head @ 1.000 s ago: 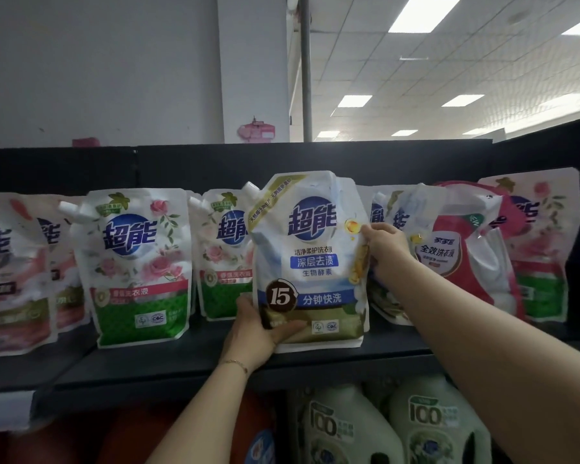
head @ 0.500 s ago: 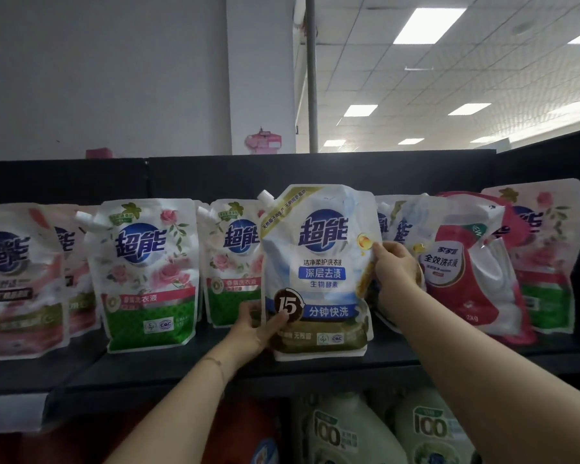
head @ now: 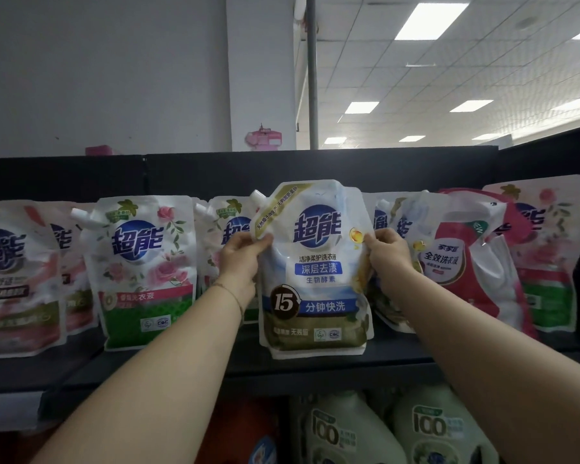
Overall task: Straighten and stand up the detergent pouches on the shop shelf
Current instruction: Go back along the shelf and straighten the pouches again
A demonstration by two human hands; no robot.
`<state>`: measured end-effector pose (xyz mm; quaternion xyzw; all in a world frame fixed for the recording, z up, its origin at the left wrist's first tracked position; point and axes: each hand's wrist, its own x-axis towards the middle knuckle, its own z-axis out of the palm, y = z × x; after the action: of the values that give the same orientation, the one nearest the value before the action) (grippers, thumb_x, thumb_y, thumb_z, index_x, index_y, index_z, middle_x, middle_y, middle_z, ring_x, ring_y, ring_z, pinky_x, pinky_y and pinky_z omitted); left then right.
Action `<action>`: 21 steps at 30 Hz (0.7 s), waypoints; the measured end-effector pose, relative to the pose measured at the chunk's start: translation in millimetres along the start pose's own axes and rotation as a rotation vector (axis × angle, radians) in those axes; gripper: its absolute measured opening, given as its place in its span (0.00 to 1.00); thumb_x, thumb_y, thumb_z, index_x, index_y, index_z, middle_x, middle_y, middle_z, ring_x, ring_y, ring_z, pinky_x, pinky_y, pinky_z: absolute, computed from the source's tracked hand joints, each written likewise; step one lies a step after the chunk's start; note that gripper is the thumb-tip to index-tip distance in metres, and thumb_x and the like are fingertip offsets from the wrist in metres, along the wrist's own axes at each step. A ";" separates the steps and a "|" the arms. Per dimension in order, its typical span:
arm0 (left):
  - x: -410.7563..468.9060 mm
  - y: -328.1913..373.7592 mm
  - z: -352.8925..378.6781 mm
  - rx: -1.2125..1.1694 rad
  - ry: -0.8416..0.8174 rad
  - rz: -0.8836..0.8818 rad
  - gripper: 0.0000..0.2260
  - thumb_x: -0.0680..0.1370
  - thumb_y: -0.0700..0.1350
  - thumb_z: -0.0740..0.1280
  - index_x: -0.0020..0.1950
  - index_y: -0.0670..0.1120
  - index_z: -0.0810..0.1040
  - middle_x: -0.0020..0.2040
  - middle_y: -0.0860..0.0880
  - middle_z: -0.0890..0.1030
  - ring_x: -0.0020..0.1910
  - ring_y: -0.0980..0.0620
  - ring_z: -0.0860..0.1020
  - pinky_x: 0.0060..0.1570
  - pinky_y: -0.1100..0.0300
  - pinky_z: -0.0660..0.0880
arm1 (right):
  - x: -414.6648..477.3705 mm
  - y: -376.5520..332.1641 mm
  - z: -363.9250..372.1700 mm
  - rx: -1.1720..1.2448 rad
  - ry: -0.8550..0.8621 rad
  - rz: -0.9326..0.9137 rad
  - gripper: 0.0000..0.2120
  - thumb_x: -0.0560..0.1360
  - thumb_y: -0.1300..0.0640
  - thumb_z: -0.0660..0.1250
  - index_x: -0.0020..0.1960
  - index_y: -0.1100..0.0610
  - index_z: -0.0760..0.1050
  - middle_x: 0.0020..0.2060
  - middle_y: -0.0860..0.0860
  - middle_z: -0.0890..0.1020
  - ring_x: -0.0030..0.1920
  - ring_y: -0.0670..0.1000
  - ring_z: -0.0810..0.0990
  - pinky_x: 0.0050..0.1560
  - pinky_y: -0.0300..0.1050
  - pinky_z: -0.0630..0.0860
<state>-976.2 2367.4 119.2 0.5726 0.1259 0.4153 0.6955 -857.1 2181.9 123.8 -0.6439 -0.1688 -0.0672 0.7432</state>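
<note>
White-blue detergent pouch (head: 315,272) is standing upright at the front of the shelf (head: 315,368). My left hand (head: 240,259), moved up from its bottom, is pinching the upper left edge; my right hand (head: 387,256) is pinching the right edge, so I am probably only squaring it.

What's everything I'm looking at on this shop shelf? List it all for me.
blue-and-white pouch: one, upright, shelf middle.
rose pouches: three, white-pink-green, two left, one far right.
pink pouches: two, far left.
red pouch: one, red-white, leaning, right.
half-hidden pouches: count unclear, beside red pouch.
shelf: one, black.
jugs: two, pale green, lower shelf.
left grip: bare hand, pinches pouch's left edge.
right grip: bare hand, pinches its right edge.
</note>
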 end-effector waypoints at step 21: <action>-15.8 27.8 -11.6 0.706 0.059 0.364 0.02 0.80 0.44 0.65 0.50 0.46 0.75 0.49 0.48 0.78 0.50 0.49 0.77 0.54 0.53 0.75 | -4.7 5.8 8.8 -0.039 0.223 -0.134 0.08 0.81 0.57 0.61 0.54 0.59 0.76 0.42 0.52 0.77 0.37 0.48 0.74 0.34 0.39 0.69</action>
<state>-1005.6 2364.0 135.8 0.7771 0.1774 0.4793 0.3673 -861.1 2190.8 117.7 -0.6339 -0.1265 -0.1912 0.7387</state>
